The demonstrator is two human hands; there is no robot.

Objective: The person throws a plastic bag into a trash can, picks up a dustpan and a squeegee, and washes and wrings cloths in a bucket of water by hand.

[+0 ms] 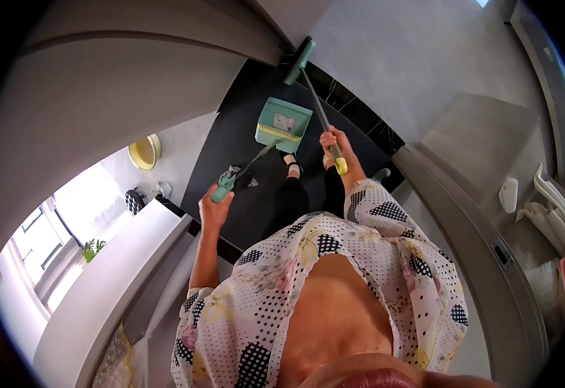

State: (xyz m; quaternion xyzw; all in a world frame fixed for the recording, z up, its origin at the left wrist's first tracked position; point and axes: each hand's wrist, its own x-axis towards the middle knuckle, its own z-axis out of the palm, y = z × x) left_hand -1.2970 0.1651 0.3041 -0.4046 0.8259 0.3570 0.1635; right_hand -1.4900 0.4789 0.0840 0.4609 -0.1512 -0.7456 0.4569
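My left hand (216, 208) is closed around the green grip of a long-handled dustpan (268, 111). The pan rests on the dark floor in front of my feet, with a yellow comb along one edge and a pale crumpled scrap (285, 122) inside. In my right hand (339, 143) is the yellow-ended grey handle of a broom (322, 111). Its green head lies beyond the pan, by the dark strip near the wall corner. A small crumpled bit (253, 183) is on the floor beside the dustpan's handle.
A yellow basin (144, 152) stands on the pale floor at left, near a window (40, 239) and a green plant (93, 249). Door frames (470, 239) flank me on the right. A white-topped ledge (111, 284) is at lower left. Pale shoes (547, 207) sit far right.
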